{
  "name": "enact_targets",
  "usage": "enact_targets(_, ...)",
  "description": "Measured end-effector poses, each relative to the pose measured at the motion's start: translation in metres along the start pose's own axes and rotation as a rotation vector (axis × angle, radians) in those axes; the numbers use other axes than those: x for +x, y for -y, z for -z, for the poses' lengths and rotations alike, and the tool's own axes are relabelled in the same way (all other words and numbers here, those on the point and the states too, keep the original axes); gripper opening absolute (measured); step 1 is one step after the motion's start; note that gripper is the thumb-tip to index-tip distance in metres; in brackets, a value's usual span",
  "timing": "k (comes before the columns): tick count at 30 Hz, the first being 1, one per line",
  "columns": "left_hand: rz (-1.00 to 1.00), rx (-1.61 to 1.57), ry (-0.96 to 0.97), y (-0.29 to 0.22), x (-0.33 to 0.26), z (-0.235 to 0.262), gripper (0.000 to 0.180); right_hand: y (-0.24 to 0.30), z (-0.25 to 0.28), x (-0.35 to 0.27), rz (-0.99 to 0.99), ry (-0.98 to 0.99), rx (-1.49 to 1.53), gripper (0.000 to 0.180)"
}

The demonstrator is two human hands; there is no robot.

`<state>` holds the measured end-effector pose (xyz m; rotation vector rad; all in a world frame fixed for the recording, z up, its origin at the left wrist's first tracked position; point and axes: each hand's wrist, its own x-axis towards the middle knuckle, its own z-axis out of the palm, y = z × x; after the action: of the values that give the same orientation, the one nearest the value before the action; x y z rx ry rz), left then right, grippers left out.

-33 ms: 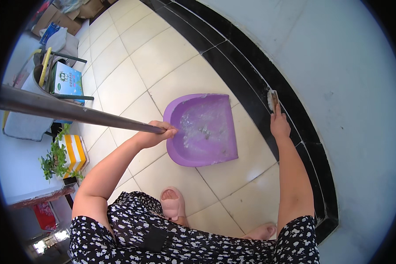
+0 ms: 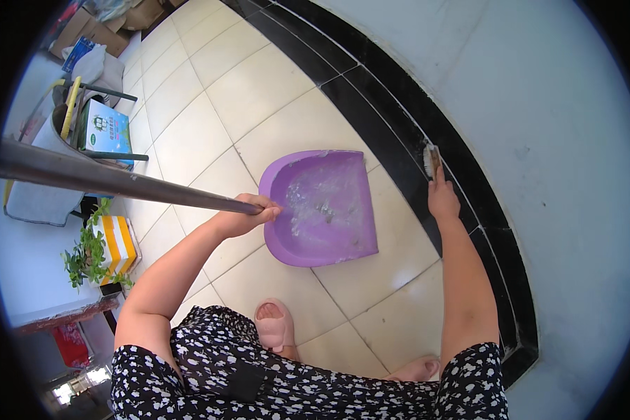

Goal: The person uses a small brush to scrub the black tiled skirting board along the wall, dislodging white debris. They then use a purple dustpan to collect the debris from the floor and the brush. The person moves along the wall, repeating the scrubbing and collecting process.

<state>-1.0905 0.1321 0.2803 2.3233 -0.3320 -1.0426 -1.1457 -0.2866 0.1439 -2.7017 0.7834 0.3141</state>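
A purple plastic dustpan (image 2: 327,208) lies flat on the cream tiled floor (image 2: 210,91), its straight mouth facing the black tile border (image 2: 392,105) along the foot of the pale wall (image 2: 539,105), with grey dust and small scraps scattered inside it. The left hand (image 2: 248,213) is clenched around the end of a long dark metal handle (image 2: 112,178) that runs off toward the left edge of the view and meets the dustpan's rounded rear rim. The right hand (image 2: 442,198) grasps a small hand brush (image 2: 430,159), its pale bristles held against the black border just right of the dustpan's mouth. A foot in a pink slipper (image 2: 273,324) stands on the tiles near the floor's lower edge. At the left edge sit a green potted plant (image 2: 84,255) and a yellow-and-white striped box (image 2: 115,241).
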Motion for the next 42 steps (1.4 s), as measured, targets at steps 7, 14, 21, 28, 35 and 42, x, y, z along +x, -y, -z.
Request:
enact_targets(7,0.004,0.003,0.018,-0.002,0.002,0.000,0.027,0.026,-0.050,0.005,0.128,-0.018,0.218,0.058)
enact_targets(14,0.006,-0.014,0.013,0.000,-0.003,0.000,0.028,0.071,-0.049,-0.060,0.434,0.211,0.141,0.059)
enact_targets(21,-0.017,-0.002,0.005,-0.005,-0.001,0.000,0.028,0.013,-0.019,-0.022,0.264,-0.097,0.308,0.064)
enact_targets(28,-0.014,-0.005,-0.007,-0.006,0.000,-0.004,0.027,-0.012,-0.033,0.023,0.026,0.002,0.165,0.064)
enact_targets(35,0.004,0.051,-0.015,-0.004,0.001,-0.002,0.028,0.063,-0.081,-0.062,0.351,0.196,0.419,0.063)
enact_targets(42,-0.060,-0.011,-0.072,0.002,0.000,-0.002,0.030,0.023,-0.054,-0.115,0.430,0.209,0.506,0.058)
